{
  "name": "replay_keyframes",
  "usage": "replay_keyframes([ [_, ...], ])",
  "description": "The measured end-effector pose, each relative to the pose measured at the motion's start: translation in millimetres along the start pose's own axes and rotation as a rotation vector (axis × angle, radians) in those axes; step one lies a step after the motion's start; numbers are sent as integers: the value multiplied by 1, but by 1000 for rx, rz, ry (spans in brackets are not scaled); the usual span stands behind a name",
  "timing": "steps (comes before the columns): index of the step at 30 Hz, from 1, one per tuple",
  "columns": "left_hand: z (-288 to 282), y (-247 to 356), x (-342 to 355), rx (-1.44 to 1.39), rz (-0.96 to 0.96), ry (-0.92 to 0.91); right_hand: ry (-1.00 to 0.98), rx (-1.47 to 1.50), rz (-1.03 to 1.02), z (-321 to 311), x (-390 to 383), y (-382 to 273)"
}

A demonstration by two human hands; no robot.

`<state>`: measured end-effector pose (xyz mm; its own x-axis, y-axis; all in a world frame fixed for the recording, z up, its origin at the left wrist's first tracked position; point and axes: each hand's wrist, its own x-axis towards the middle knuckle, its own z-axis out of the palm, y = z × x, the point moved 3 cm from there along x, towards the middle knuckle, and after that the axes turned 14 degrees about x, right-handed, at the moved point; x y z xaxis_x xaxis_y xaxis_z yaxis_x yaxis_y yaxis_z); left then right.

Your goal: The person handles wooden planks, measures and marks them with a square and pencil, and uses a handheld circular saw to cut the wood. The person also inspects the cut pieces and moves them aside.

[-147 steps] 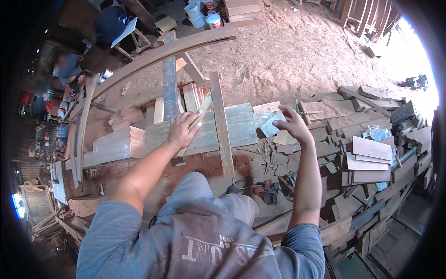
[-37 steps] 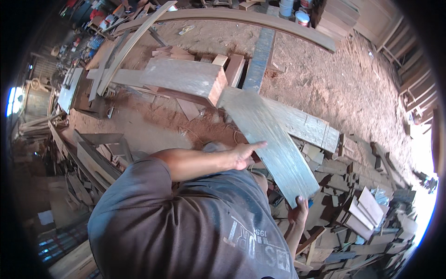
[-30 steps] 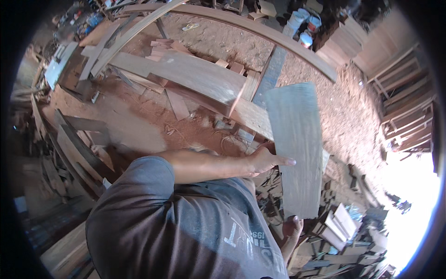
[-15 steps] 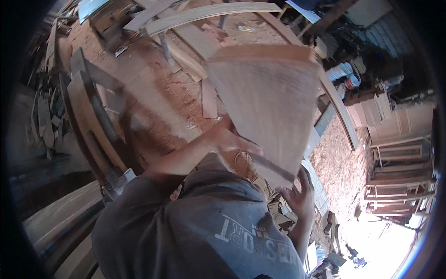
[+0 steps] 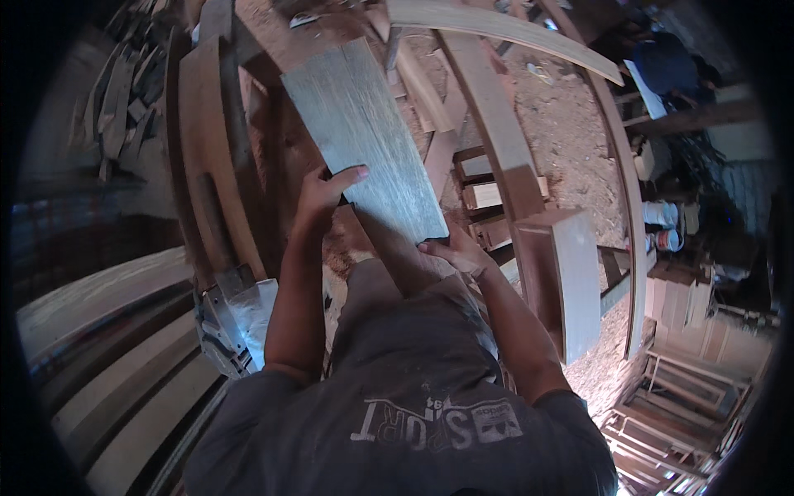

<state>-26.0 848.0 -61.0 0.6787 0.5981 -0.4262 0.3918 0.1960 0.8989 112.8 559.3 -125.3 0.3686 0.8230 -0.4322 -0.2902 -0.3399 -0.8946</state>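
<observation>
With my left hand [image 5: 321,198] I'm clamping the left edge of a weathered grey plank [image 5: 372,136], thumb on top; with my right hand [image 5: 465,252] I'm gripping its near right corner. The other fingers are mostly hiding underneath. Since 1 second ago the plank has been swinging leftward, so now my 2 hands are supporting it left of the long brown board [image 5: 488,116]. A rectangular timber block [image 5: 579,281] is sitting rightward; a curved wooden strip [image 5: 513,31] is arching beyond.
</observation>
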Motion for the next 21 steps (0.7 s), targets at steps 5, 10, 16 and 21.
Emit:
replay_keyframes([
  [5, -18, -75, 79, 41, -377, 135, -129, 179, 225, 17, 87, 66],
  [10, 13, -175, 134, -77, -602, 177, 202, 410, 378, 5, 181, 176],
  [16, 92, -337, 83, 728, -724, -565, 781, 765, 471, -79, 266, 292],
  [21, 128, -336, 84, 1226, -397, -577, 932, 905, 277, -199, 315, 358],
])
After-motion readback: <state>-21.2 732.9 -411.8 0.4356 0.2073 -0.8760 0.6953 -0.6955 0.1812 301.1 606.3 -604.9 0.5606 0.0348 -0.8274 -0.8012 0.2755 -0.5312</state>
